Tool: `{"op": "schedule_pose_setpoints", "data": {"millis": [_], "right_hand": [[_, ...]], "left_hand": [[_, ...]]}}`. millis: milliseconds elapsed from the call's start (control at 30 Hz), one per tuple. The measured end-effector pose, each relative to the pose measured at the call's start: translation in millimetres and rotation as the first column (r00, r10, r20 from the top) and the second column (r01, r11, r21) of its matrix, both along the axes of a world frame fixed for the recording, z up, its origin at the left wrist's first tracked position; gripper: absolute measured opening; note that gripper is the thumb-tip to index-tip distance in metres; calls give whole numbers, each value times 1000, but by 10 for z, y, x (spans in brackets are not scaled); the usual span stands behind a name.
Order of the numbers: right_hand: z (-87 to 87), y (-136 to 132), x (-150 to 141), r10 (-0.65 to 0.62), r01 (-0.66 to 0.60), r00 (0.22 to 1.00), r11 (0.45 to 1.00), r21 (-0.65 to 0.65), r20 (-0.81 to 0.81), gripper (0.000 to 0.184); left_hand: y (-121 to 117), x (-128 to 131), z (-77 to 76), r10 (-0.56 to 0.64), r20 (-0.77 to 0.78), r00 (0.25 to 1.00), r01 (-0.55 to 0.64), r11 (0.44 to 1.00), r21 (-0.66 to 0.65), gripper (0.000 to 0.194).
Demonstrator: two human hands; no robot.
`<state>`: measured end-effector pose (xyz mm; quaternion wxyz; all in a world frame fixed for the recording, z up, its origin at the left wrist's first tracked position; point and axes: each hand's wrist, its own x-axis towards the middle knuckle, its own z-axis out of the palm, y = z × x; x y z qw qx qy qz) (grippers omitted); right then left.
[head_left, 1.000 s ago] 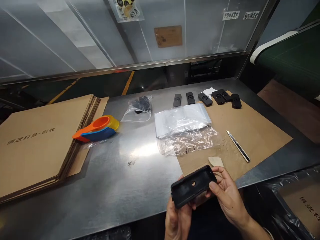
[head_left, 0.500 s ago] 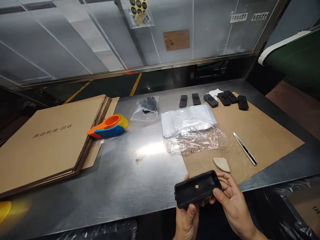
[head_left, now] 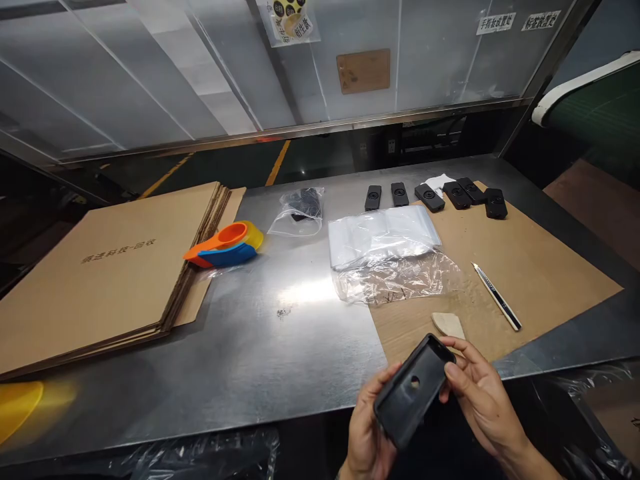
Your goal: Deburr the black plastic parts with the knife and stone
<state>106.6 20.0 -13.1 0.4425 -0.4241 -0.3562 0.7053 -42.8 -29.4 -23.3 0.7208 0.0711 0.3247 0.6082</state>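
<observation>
A black rectangular housing (head_left: 400,405), hollow side toward me and with a round hole in its floor, is held at the table's front edge. My left hand (head_left: 367,427) grips its lower left side. At the upper right end, my right hand (head_left: 477,390) pinches the rim between thumb and fingers. Just beyond the housing lies a small beige wedge-shaped piece (head_left: 449,325) on the cardboard sheet (head_left: 540,267). To the right of that is a slim utility knife (head_left: 496,297).
Several black housings (head_left: 429,197) lie along the back. Clear plastic bags (head_left: 385,233) are stacked mid-table, with a bagged black item (head_left: 306,205) further left. An orange and blue tape dispenser (head_left: 227,245) stands beside piled flat cardboard (head_left: 115,267). A metal-framed panel (head_left: 240,127) crosses behind.
The housing has turned from nearly level to a steep slant, its left end swinging down toward me. My left hand has shifted round its side. The whole view has moved slightly.
</observation>
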Motion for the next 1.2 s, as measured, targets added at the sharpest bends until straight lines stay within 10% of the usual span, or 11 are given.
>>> {"op": "schedule_pose_setpoints", "data": {"millis": [300,700,1200], "right_hand": [[-31,23,149,303,-313,946,946,81,118,32],[-92,84,180,379,-372,924,922,107,-48,26],[-54,136,207,365,-369,929,923,106,59,32]], "left_hand": [[-13,104,-200,-501,187,845,511,860,-1,74],[-84,42,84,-479,0,878,472,866,-165,64],[-107,77,69,-415,51,909,415,881,-226,62]]}}
